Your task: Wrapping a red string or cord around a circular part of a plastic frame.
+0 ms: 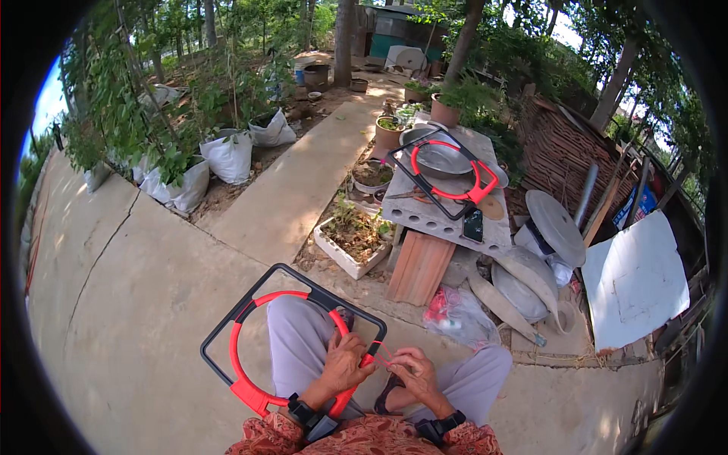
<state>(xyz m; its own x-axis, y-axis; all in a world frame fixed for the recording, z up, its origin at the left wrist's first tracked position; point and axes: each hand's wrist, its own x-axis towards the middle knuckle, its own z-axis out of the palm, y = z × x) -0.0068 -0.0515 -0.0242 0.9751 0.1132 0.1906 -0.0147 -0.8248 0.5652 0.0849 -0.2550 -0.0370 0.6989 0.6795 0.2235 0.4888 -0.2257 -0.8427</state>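
Fingers of your left hand (345, 365) are curled down over the right part of that red ring (233, 349) and its black frame (334, 295), so that grip looks pretty closed. Your right hand (415, 374) is just beside it, fingertips bunched together on what looks like a thin red cord (384, 353) running across to the frame's right edge near your left fingers; the exact pinch is too small to make out. The frame sits over your left leg (296, 330), one rounded corner aimed away from you and another out to your left. Its chunky red block (252, 396) points down toward your near left. The sides look close in length from here and your hand covers some, so I can't call a clear long axis. Roomwise, you've got wide concrete (144, 318) on the left. Ahead, the white planter box (353, 250) is well apart from the frame, and past your right knee there's a clear plastic bag (464, 322). Beyond that is the holed slab (409, 214), with a second frame (478, 193), a metal bowl (447, 161) and a dark phone (473, 225) on it. Off right, a white board (637, 265) leans among the clutter.
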